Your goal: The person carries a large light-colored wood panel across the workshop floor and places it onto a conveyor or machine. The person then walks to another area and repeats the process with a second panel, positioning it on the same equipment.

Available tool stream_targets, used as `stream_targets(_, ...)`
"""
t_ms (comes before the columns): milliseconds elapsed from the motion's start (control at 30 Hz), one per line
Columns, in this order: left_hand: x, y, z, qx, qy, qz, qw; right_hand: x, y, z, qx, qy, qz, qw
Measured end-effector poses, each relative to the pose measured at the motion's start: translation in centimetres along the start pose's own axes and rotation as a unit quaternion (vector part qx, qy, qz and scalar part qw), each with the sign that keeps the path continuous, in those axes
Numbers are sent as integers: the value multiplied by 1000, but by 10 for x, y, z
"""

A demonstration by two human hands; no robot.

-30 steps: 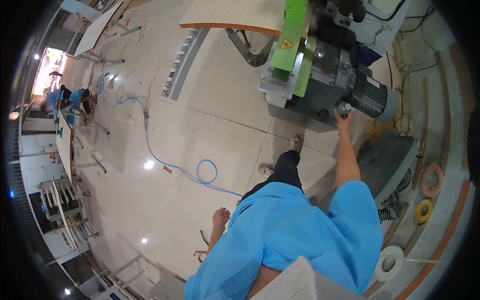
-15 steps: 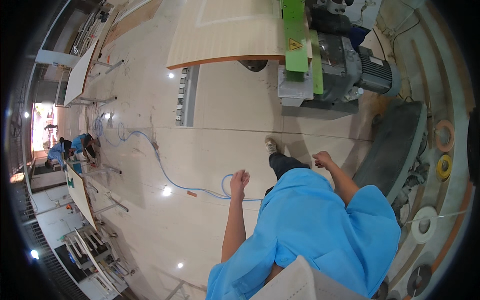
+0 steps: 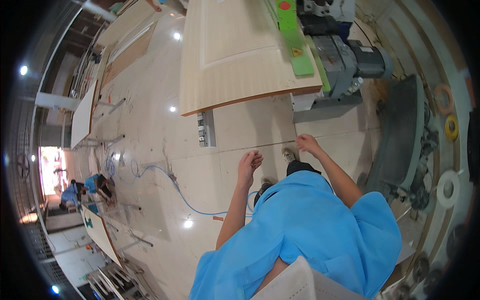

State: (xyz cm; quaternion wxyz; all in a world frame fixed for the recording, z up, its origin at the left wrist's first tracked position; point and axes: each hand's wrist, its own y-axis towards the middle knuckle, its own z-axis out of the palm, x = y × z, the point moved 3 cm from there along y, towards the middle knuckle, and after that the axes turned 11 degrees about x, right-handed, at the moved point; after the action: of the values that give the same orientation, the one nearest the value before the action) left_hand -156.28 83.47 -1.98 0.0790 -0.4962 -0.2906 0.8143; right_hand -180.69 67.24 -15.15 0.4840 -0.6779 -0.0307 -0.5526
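Note:
My left hand (image 3: 249, 166) is in the air over the floor, its fingers loosely bent and a little apart, with nothing in them. To its right, my right hand (image 3: 307, 143) hangs in front of my body, also bare, its fingers curled loosely. Both hands are apart from everything. Nearest ahead of them is a large light wood-grain door panel (image 3: 235, 85) with a reddish-brown edge, held flat above the floor. Its right side lies under the green guard (image 3: 301, 57) of a grey machine with a motor (image 3: 370, 59).
A blue hose (image 3: 185, 201) snakes across the tiled floor on the left. A grey metal unit (image 3: 207, 130) stands under the panel. To the right is a dark green curved casing (image 3: 392, 135) beside tape rolls (image 3: 451, 127). Two people in blue (image 3: 90, 187) bend down far left, near panels on stands (image 3: 102, 237).
I have come closer to the panel and machine, which now sit lower and larger in view. My left hand has swung forward. A person's arm now shows beyond the panel.

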Motion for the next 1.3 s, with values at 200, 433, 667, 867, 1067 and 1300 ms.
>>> stream_targets(200, 13, -14, -21, 119, 16, -32, 992, -1, -56, 46, -152, 124, -65, 978)
stream_targets(433, 11, -50, -78, 128, -26, -43, 991, -33, -120, 101, -209, 318, -77, 922)
stream_targets(667, 24, -96, -142, 56, 25, -43, 997, 49, -132, 24, -372, 247, -204, 871)
stream_targets(867, 81, -153, -170, -22, -53, -35, 998, 87, -134, -5, -407, 180, -205, 872)
stream_targets(1067, 128, -204, -154, -49, -124, -65, 989, 47, -150, 9, -432, 166, -231, 856)
stream_targets(1300, 98, -206, -151, -42, -151, 9, 988, 23, -187, 29, -430, 212, -236, 845)
